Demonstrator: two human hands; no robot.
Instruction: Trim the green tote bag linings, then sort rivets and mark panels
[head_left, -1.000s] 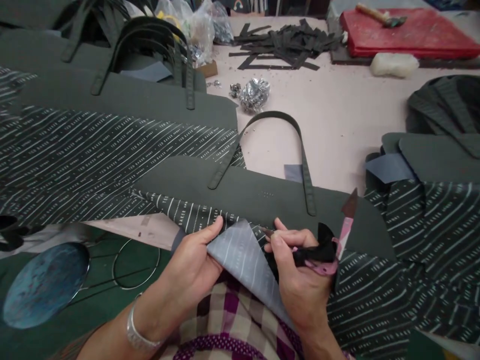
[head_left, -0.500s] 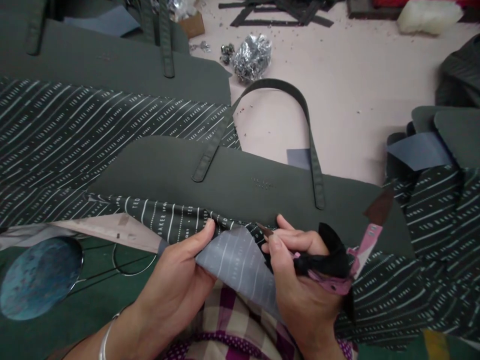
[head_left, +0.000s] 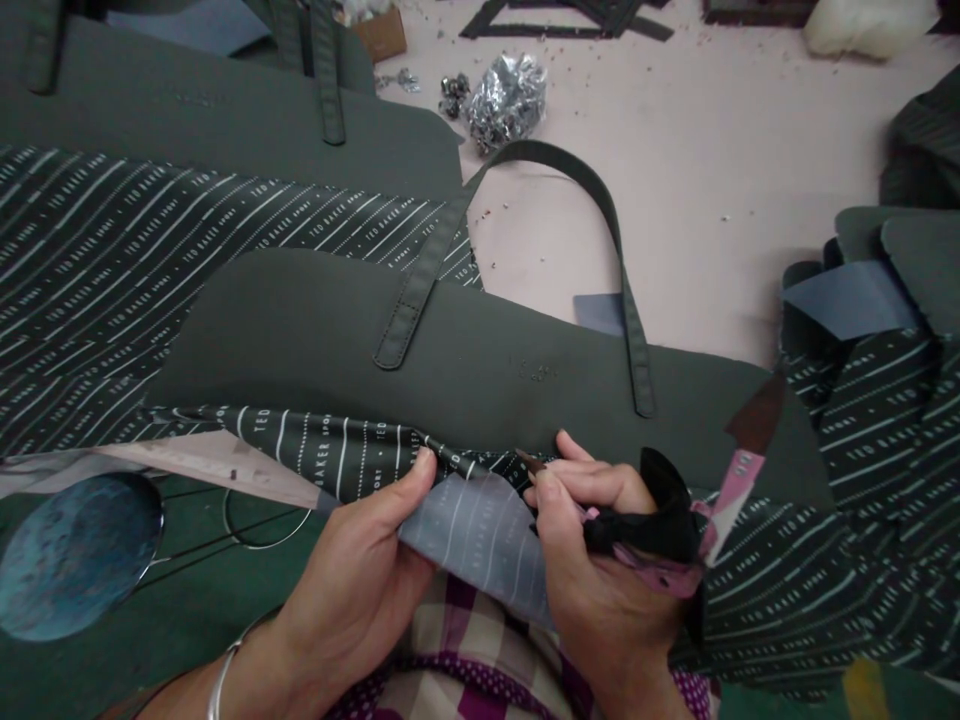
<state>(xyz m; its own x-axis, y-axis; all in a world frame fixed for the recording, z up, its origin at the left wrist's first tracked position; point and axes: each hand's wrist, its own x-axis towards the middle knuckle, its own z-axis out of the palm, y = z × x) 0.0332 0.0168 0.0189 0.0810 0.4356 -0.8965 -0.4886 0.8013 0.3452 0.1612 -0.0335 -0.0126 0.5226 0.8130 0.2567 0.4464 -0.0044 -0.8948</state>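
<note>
My left hand [head_left: 375, 570], thumb on top, pinches the striped black lining fabric [head_left: 330, 450] and a translucent grey sheet [head_left: 480, 535] at the lower edge of a bag panel. The dark grey bag panel [head_left: 315, 320] lies flat, its looped handle [head_left: 559, 155] pointing away from me. My right hand [head_left: 600, 570] is closed around a pink-handled tool [head_left: 731, 480] with a rusty blade pointing outward and black material around its middle. A thin brown pointed tip [head_left: 532, 462] sticks out past my right fingertips at the fabric seam. The rest of the grip is hidden.
Another bag panel [head_left: 225, 110] lies at the upper left, and stacked panels [head_left: 900, 260] sit at the right. A crumpled silver foil ball [head_left: 510, 100] and black strips [head_left: 562, 18] lie on the pale table [head_left: 697, 150]. A round blue stool [head_left: 79, 555] stands below left.
The view has shifted slightly. The bag panel's left side sits a little further left and higher. Both hands keep nearly the same grip, with the pointed tip still at the seam.
</note>
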